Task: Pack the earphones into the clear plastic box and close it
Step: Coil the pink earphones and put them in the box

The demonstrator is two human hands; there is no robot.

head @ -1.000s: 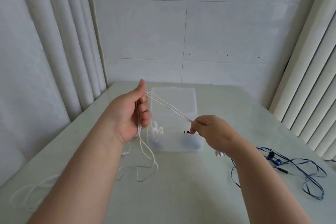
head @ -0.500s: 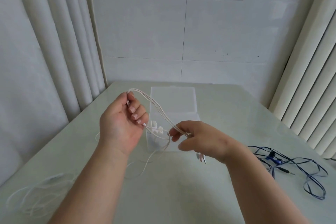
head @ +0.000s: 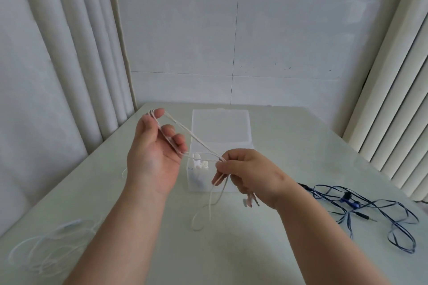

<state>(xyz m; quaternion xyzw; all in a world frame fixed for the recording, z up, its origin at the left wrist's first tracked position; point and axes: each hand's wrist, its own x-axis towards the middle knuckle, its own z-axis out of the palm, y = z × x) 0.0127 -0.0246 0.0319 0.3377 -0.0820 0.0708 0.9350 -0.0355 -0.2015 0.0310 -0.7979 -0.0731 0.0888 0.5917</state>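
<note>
Earphone cable loops around the left hand's half-open, spread fingers. The right hand pinches its strands over the box.

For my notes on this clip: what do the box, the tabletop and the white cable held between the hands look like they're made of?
Box: translucent, frosted plastic; its contents show only blurred through the walls.
Tabletop: smooth, glossy and pale, perhaps glass or polished stone; soft reflections show on it.
White cable: thin, flexible cord, probably rubbery-coated; it bends into loose loops.

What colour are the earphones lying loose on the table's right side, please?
Dark blue earphones, head view.
</note>
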